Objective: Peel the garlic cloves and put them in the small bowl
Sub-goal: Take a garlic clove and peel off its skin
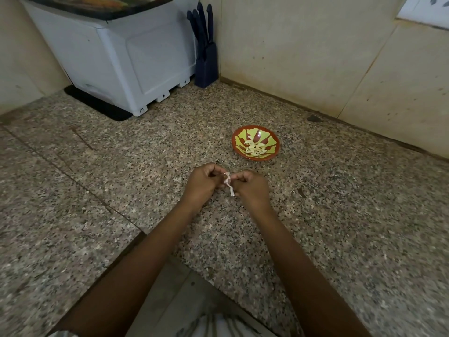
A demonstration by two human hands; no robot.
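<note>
A small red bowl (273, 138) with a yellow-green pattern sits on the speckled granite counter, and several pale peeled garlic cloves (255, 147) lie inside it. In front of the bowl, my left hand (202, 182) and my right hand (250, 188) meet above the counter. Both pinch a garlic clove (228, 181) between their fingertips, and a strip of white papery skin hangs down from it. Most of the clove is hidden by my fingers.
A white appliance (116, 52) on a black mat stands at the back left. A dark blue knife block (205, 57) with several knives sits in the corner beside it. Tiled walls enclose the back and right. The counter's inner edge (175, 254) lies between my forearms.
</note>
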